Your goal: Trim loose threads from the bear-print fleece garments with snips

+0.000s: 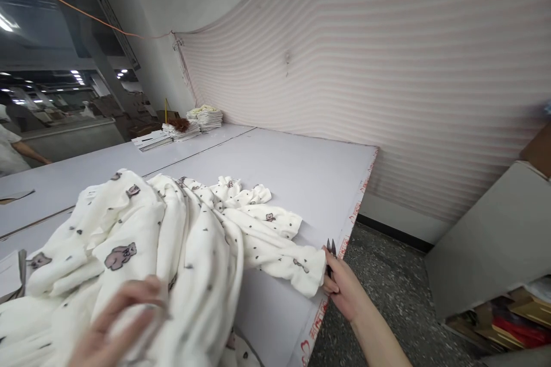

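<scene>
A pile of white soft cloth garments (202, 275), printed with brown bears and small dark marks, lies on the table in front of me. My right hand (340, 287) is closed round a pair of small dark thread snips (331, 248), their two points showing above the fingers. Those same fingers are at the cuff of a white sleeve (286, 258) stretched toward the table's right edge; their exact grip on the cloth is partly hidden. Over the near part of the pile, my left hand (120, 321) is blurred, its thumb and bent fingers apart with nothing visible between them.
The pale table (310, 160) has a right edge with red-printed tape. Stacks of folded cloth (206, 117) and papers (152, 140) sit at its far end. A striped cloth sheet (365, 69) hangs behind. A grey cabinet (486, 241) stands right. A person's arm (32, 153) shows far left.
</scene>
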A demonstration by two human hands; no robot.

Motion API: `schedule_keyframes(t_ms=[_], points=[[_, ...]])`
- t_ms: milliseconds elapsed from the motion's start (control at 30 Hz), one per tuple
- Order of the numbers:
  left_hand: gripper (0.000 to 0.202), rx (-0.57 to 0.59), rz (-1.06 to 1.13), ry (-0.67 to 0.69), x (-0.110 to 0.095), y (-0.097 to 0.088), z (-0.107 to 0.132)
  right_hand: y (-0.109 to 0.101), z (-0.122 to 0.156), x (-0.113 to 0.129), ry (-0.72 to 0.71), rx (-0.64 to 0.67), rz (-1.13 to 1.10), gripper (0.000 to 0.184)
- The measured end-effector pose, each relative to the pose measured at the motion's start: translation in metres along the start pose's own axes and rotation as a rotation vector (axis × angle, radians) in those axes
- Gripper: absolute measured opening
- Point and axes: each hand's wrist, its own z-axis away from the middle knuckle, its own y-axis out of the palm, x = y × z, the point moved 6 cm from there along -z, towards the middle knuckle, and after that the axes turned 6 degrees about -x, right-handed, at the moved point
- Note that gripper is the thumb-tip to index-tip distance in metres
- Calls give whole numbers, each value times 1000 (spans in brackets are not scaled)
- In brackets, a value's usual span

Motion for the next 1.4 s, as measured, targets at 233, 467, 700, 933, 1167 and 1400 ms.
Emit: schedule_keyframes(t_ms=[233, 467, 700, 933, 1167, 1400], points=[[42, 631, -570, 491, 18, 160, 93, 40, 55, -12, 211, 88, -273, 47], [16, 426, -354, 709, 12, 158, 101, 16, 67, 3, -2, -119, -38, 40], [16, 365, -259, 726, 7, 144, 101, 32, 99, 46, -594, 65, 739, 36], [14, 446, -166, 695, 10, 141, 100, 51, 100, 51, -542, 155, 738, 12], [25, 603, -154, 431, 14, 147, 95, 51, 100, 52, -641, 69, 922, 18], [37, 770, -11, 35, 18, 150, 85, 68, 95, 48, -699, 152, 573, 18]])
